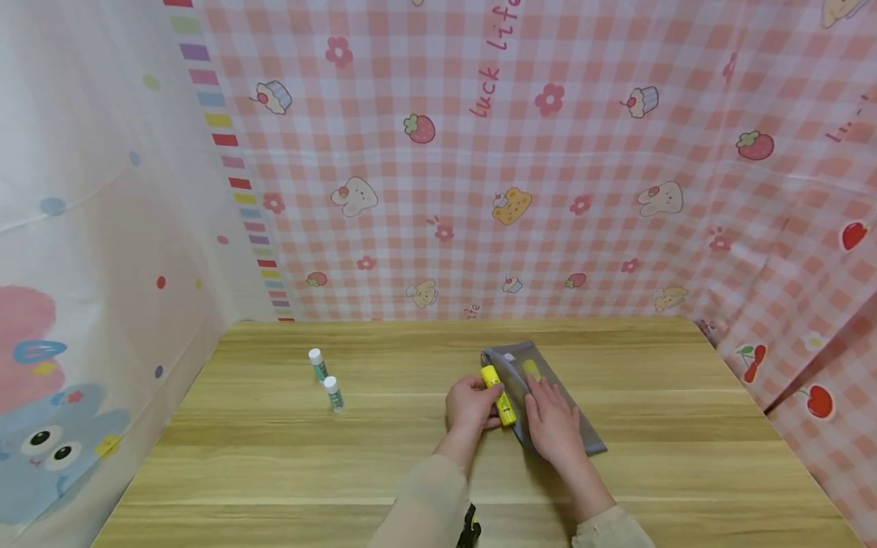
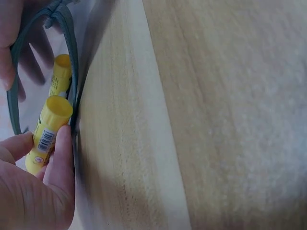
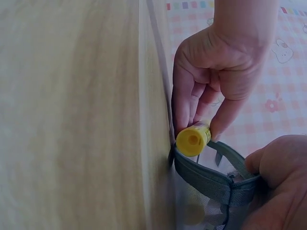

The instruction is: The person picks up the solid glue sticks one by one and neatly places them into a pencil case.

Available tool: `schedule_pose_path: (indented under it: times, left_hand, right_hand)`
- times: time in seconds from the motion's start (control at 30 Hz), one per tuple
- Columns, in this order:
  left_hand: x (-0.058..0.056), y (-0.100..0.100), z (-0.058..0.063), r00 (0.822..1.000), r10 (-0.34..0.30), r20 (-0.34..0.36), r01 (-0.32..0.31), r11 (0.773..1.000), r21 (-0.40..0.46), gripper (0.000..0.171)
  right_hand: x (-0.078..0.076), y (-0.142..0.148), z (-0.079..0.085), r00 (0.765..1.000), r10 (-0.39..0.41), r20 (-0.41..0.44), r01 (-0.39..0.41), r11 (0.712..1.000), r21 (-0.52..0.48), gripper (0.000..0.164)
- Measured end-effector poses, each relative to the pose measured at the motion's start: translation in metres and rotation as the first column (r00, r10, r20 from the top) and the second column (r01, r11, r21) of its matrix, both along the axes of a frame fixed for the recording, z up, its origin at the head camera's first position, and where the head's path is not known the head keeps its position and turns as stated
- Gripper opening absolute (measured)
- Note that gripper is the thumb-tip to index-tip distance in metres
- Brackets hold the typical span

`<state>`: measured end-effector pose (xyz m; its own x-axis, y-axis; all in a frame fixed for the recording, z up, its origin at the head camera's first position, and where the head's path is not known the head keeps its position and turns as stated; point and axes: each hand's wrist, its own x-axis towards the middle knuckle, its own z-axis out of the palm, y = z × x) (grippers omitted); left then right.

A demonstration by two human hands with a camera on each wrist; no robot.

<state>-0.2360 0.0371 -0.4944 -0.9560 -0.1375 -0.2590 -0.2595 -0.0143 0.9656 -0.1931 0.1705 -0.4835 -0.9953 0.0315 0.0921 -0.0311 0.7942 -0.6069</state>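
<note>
My left hand (image 1: 469,403) pinches a yellow glue stick (image 1: 499,396) between thumb and fingers. In the left wrist view its barcode label shows, and its end points into the mouth of a grey zippered mesh pouch (image 1: 589,439). My right hand (image 1: 553,422) lies over the pouch and grips one side of the zippered rim, which bows apart in the right wrist view. Inside the pouch is a second yellow glue stick (image 2: 60,79), seen through the mesh in the head view.
Two white-capped glue sticks, a rear one (image 1: 318,365) and a front one (image 1: 333,394), stand on the wooden table (image 1: 274,472) to the left. Behind the table hangs a pink checked cloth (image 1: 445,167), with a white printed cloth (image 1: 137,228) at the left.
</note>
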Motion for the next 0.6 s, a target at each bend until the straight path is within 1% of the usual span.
schedule_pose_path:
  times: [0.17, 0.3, 0.5, 0.6]
  left_hand:
    - [-0.0036, 0.0008, -0.0032, 1.0, -0.003, 0.004, 0.003, 1.0, -0.024, 0.022]
    - [-0.004, 0.0014, -0.0024, 1.0, -0.007, 0.004, 0.007, 0.998, -0.057, 0.022]
    - [-0.0036, 0.003, -0.0001, 1.0, -0.005, 0.006, 0.006, 0.989, -0.149, 0.021]
    - [-0.0033, 0.004, 0.0012, 1.0, 0.001, 0.005, 0.0, 0.987, -0.158, 0.021]
  right_hand:
    - [0.0003, -0.0001, -0.0005, 1.0, 0.001, -0.018, -0.001, 1.0, -0.005, 0.044]
    - [0.0002, -0.0001, 0.0001, 1.0, 0.001, -0.019, -0.001, 1.0, -0.002, 0.044]
    - [0.0001, 0.0001, 0.0011, 1.0, 0.004, -0.008, -0.004, 1.0, -0.001, 0.044]
    - [-0.0001, 0.0001, 0.001, 1.0, 0.006, -0.009, -0.006, 1.0, -0.001, 0.044]
